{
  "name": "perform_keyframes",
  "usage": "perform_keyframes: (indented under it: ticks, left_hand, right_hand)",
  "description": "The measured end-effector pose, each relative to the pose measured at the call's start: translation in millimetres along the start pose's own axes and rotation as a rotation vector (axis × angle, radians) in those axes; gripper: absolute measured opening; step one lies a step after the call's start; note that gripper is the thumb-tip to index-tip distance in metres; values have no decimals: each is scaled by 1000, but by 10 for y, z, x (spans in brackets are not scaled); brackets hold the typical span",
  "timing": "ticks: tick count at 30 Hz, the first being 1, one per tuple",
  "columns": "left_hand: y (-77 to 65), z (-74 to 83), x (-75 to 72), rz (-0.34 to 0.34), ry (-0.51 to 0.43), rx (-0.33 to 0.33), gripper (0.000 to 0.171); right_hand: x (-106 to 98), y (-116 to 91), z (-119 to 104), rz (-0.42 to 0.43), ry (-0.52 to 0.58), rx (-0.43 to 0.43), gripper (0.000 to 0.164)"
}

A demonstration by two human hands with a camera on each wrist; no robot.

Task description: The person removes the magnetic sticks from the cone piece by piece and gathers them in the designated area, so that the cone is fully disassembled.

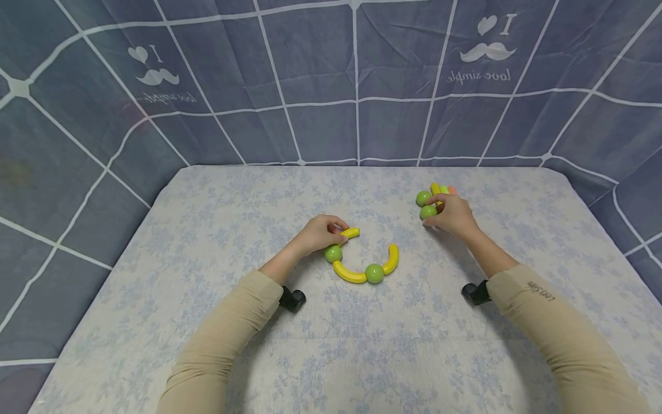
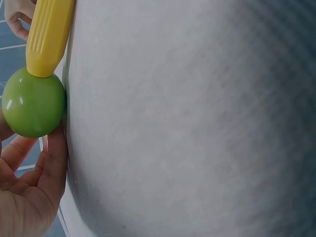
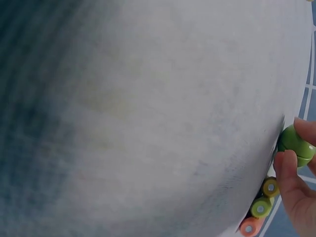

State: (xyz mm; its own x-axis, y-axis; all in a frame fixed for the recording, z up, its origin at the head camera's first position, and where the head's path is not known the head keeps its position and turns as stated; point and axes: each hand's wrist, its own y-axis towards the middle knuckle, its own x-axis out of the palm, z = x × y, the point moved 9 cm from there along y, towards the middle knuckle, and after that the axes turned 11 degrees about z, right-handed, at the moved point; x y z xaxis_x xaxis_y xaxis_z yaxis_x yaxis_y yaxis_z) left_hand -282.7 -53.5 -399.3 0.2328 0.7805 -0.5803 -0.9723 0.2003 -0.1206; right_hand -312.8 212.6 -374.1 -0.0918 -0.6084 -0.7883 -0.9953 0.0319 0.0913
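Head view: curtain [image 1: 320, 69] behind; hands [image 1: 322, 234] [image 1: 452, 214] partly hide yellow pieces [image 1: 353, 232] [image 1: 435, 188].

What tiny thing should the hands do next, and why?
Probably the right hand should lift its green ball toward the curved yellow piece in the left hand: in the chain, balls and curves alternate, and that piece's tip is bare.

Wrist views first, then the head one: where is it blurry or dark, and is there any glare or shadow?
Left wrist: the right edge is dark and blurry, with small glints on the green ball. Right wrist: dark blur runs down the left edge, and the tablecloth looks soft. Head: mostly even light, with soft shadows beside both sleeves.
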Motion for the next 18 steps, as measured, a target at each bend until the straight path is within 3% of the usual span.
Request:
perform_keyframes:
  ticks: [18]
  left_hand:
    - [-19, 16, -5, -3, -2, 4, 26]
  right_hand:
    - [-22, -29, -12, -15, 28, 33, 46]
